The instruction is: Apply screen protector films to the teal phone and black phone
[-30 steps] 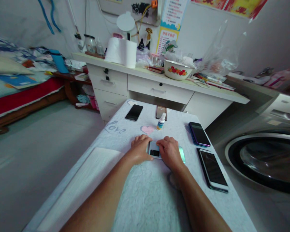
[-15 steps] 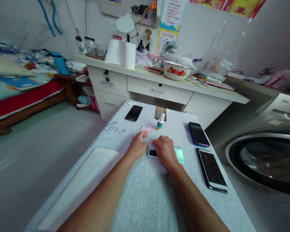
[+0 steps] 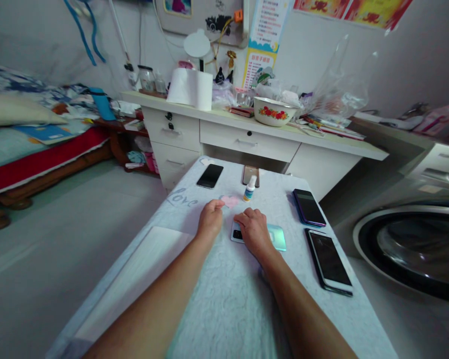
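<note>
A pale phone with a shiny greenish back (image 3: 278,237) lies across the middle of the cloth-covered table (image 3: 224,304), its dark camera block at the left end. My right hand (image 3: 253,228) rests on top of it with the fingers curled together; whatever is under the fingertips is hidden. Left of the phone, and apart from it, my left hand (image 3: 211,219) is closed, thumb against fingers, beside a pink heart printed on the cloth (image 3: 230,201). Too little shows to tell what it pinches, if anything. Just beyond my hands stands a small white-capped bottle (image 3: 249,189).
Toward the far edge lie a black phone (image 3: 210,176) and a gold-brown phone (image 3: 251,175). Two more phones (image 3: 309,207) (image 3: 328,260) lie at the right. A white flat sheet (image 3: 134,279) is at the left. Behind stands a desk (image 3: 247,134); a washing machine (image 3: 415,199) is at the right.
My left hand has drawn slightly left, away from the phone, and its fingers have closed together. My right hand remains on the phone. The view has shifted slightly.
</note>
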### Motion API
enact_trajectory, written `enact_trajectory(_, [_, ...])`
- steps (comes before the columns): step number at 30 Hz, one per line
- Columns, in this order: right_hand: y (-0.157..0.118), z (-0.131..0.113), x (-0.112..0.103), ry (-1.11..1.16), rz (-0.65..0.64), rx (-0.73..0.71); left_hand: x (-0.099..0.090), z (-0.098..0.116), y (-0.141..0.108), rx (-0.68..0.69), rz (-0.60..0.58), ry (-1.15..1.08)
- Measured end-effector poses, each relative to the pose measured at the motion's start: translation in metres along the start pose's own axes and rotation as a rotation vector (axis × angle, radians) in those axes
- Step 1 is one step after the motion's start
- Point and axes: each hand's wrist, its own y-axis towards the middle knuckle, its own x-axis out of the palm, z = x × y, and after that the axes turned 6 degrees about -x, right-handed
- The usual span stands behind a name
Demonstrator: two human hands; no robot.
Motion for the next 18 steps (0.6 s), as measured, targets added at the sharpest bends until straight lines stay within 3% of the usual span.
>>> enact_trajectory(9, [-0.002, 0.000, -0.005, 0.022, -0.011, -0.025, 0.006, -0.002, -0.001, 0.031, 0.036, 0.099])
enact_trajectory(18, [-0.006, 0.000, -0.006, 0.076, -0.035, -0.097, 0.013, 0.030, -0.007, -0.198, 0.071, -0.106])
